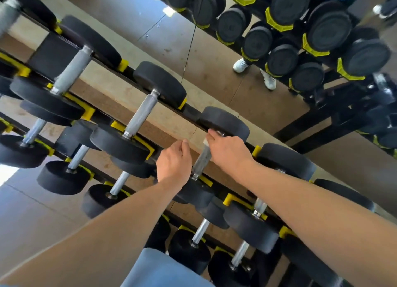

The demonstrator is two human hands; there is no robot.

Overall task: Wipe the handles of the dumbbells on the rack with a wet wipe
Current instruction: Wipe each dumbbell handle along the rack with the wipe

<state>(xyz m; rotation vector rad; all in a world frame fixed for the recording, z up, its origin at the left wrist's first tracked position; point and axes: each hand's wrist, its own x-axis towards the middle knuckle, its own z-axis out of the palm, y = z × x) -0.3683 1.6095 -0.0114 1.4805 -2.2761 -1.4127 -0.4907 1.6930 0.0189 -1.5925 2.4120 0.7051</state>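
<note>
The person leans over the rack [191,112], both bare arms stretched out toward one dumbbell on the top rail. Its handle [203,158] runs away from them, from the near weight up to the far weight [225,122], and it lies right between the two hands.

The right hand [228,150] is the nearer one to the work: it sits at the far end of the handle, fingers [212,134] curled over and pinching a small white wet wipe [206,141] against the metal just below the far weight. The wrist is bent down, forearm coming in from the right and crossing above a neighbouring dumbbell.

The left hand [174,164] hangs just beside the handle on its left, knuckles up, fingers loosely curled. Whether it holds anything or touches the bar, I cannot tell from here.

With the wipe at the far end, the natural stroke looks like a pull back along the handle toward the near weight. The other handles [140,114] on the rail lie parallel, off to the left.
</note>
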